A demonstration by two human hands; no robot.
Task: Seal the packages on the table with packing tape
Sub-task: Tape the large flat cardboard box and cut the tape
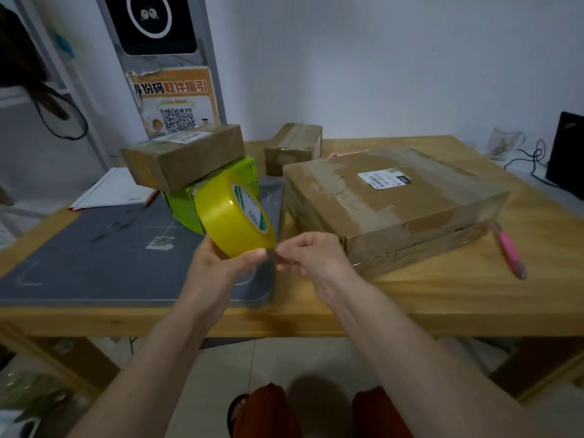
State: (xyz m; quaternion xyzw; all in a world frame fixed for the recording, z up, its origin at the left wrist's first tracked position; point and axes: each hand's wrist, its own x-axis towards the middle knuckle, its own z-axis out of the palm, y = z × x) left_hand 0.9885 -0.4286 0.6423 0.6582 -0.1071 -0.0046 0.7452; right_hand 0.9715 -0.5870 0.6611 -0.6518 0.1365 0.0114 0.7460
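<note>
Tape roll [232,213]: yellow packing tape, white/green label on core face; held up over front part of table, above edge of grey mat, in front of green box. Not touching table.
L hand [218,263]: grips roll from below, thumb curled onto outer band near btm, fingers behind roll.
R hand [311,252]: just beside roll's lower right edge, fingertips pinched together at the tape surface; looks like it has the loose end, but end itself too thin/blurred to confirm.
Big package [395,203]: flat brown carton, right of hands, on table; top patched w/ clear tape, white shipping label near centre. Lies on a second flat brown layer, edges slightly offset.
Green box [189,210]: bright green pkg behind roll, on mat's far edge.
Brown box, upper [183,154]: stacked on green box, overhangs it to the left; white label on top.
Small brown box [294,147]: further back, near wall, between stack and big package; taped over top.
Mat [104,254]: dark grey cutting mat w/ pale markings, left half of table.
Table [442,298]: light wood.
Cutter [508,251]: pink utility knife, on table right of big package, apart from it.
Papers [110,189]: white sheets at left rear, past mat.
Poster [175,104]: orange notice w/ QR code on grey panel behind stack.
Cable [534,156]: black, far right rear by a dark object.
</note>
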